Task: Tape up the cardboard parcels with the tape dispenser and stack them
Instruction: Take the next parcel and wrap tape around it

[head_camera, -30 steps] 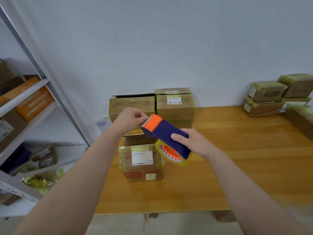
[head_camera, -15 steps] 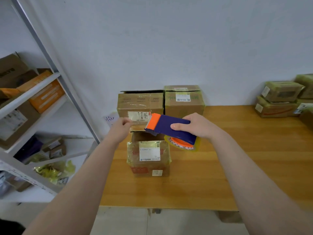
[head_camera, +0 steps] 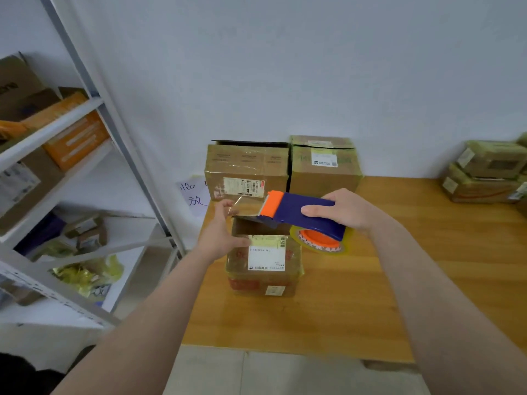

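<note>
Left fingers (head_camera: 226,204): curled at their tips on the free end of the tape strip (head_camera: 246,208), left of frame centre; the exact pinch is blurred.
Left hand (head_camera: 221,233): upright, with the thumb lying low against the top edge of the small parcel (head_camera: 265,266).
Tape strip: clear, stretched between the left fingertips and the orange mouth of the tape dispenser (head_camera: 299,215), above the parcel's back edge.
Right fingers (head_camera: 312,208): wrapped over the dispenser's blue body.
Right hand (head_camera: 346,209): grips the dispenser from the right, right of centre.
Tape dispenser: held in the air, its orange end pointing left, the yellowish tape roll (head_camera: 316,243) hanging underneath.
Small parcel: in the centre, on the wooden table (head_camera: 356,295) below the tape, with a white label on top.
Open box (head_camera: 246,169): behind it against the wall, top flap loose.
Taped box (head_camera: 325,166): just right of the open box.
Stacked parcels (head_camera: 484,175): far right edge, on the table.
Paper note (head_camera: 194,195): on the wall, left of the open box.
Shelf unit (head_camera: 57,129): left side, holding cartons.
</note>
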